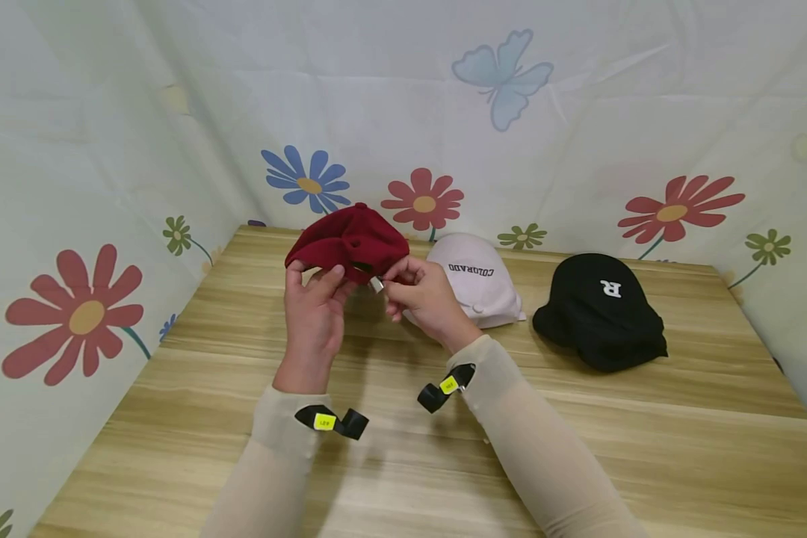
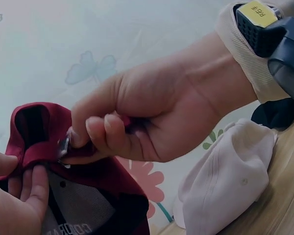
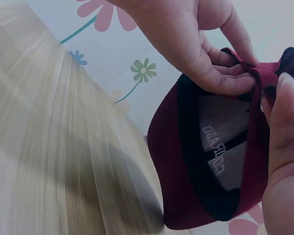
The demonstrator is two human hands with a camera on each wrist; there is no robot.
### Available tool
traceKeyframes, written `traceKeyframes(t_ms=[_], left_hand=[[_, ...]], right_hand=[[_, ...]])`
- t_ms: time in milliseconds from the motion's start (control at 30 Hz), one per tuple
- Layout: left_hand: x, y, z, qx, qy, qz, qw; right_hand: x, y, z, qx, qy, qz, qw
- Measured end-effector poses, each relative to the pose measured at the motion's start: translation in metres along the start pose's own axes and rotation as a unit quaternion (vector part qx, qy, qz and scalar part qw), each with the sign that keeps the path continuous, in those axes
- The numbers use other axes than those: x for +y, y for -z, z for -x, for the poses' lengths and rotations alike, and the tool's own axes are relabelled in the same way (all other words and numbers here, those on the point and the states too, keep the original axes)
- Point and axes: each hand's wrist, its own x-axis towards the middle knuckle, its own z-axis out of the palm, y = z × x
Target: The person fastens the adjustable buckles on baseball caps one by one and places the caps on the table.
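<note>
A dark red baseball cap (image 1: 359, 235) is held up above the table, its back strap and opening turned toward me. My left hand (image 1: 316, 306) grips the cap's back edge, with the thumb outside and fingers inside the opening in the left wrist view. At the strap's metal buckle (image 1: 376, 284), my right hand (image 1: 424, 295) pinches the strap between thumb and fingers. Inside the cap (image 3: 176, 161), a dark sweatband and pale lining with reversed lettering show in the right wrist view.
Just right of my right hand, a pale pink cap (image 1: 474, 280) marked COLORADO lies on the wooden table (image 1: 403, 448). Farther right is a black cap (image 1: 595, 314) with a white R. A flower-printed curtain (image 1: 350, 97) hangs behind and at the left.
</note>
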Motion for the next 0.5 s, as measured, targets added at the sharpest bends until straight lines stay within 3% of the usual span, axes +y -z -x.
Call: traceKeyframes(t_ms=[167,500], left_hand=[[0.0000,0.0000,-0.0009,-0.004,0.006,0.004,1.0000],[0.0003,0.0011,-0.0006,0.002,0.009,0.003,0.9999]], right_hand=[[-0.0006,-0.0007,-0.0005,0.002,-0.018,0.008,1.000],[-0.0021,-0.0010,0.0006,0.005,-0.015,0.026,1.000]])
